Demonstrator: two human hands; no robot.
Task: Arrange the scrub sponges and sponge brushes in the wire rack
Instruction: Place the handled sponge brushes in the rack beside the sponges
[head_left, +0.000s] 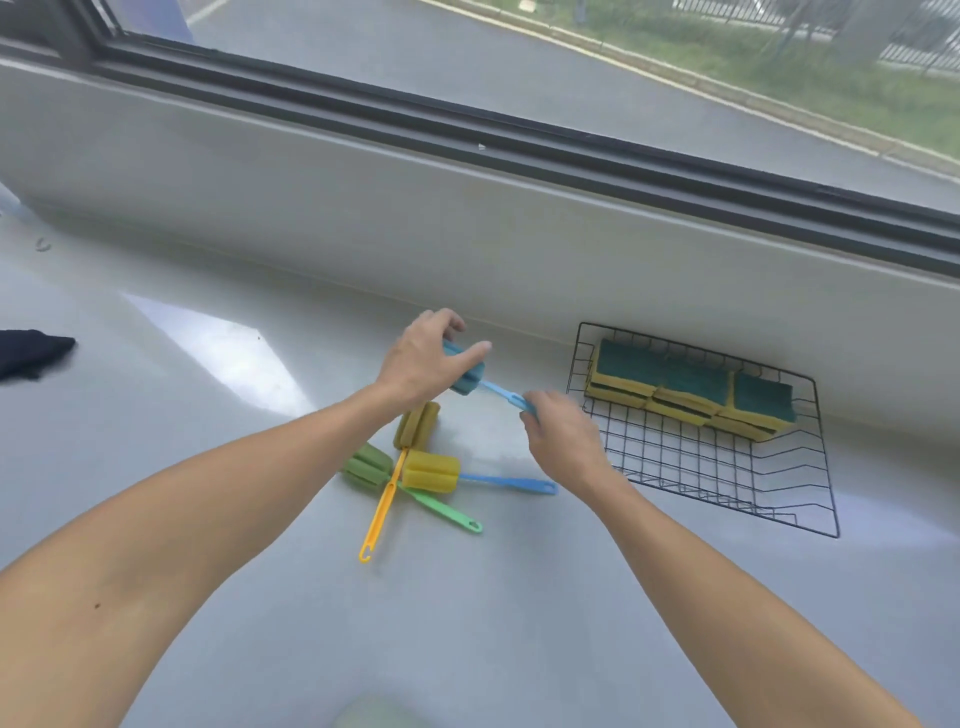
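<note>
- The left hand (423, 358) holds the blue brush (467, 376) by its foam head, its grip clamped round the head with thumb on the near side and fingers over the top.
- The right hand (563, 439) has its grip pinched shut on the far end of that brush's blue handle, so the brush hangs in the air between both hands, above the desk (519, 623).
- The rack (727, 483), black wire, sits flat on the desk to the right, against the wall under the window (571, 78).
- The sponges (691, 387), yellow with dark green scrub tops, lie stacked in a row along the rack's far side; the near part of the rack shows bare wire.
- Three more brushes lie on the desk left of the rack, below the hands, heads bunched together and handles crossing.
- The olive brush (415, 426) has an orange handle running toward the viewer.
- The green brush (369, 465) lies leftmost; its green handle runs down to the right, passing under the orange one.
- The yellow brush (431, 472) has a blue handle pointing right, its tip near the right wrist.
- A dark cloth (31, 353) lies at the left edge, well apart.
</note>
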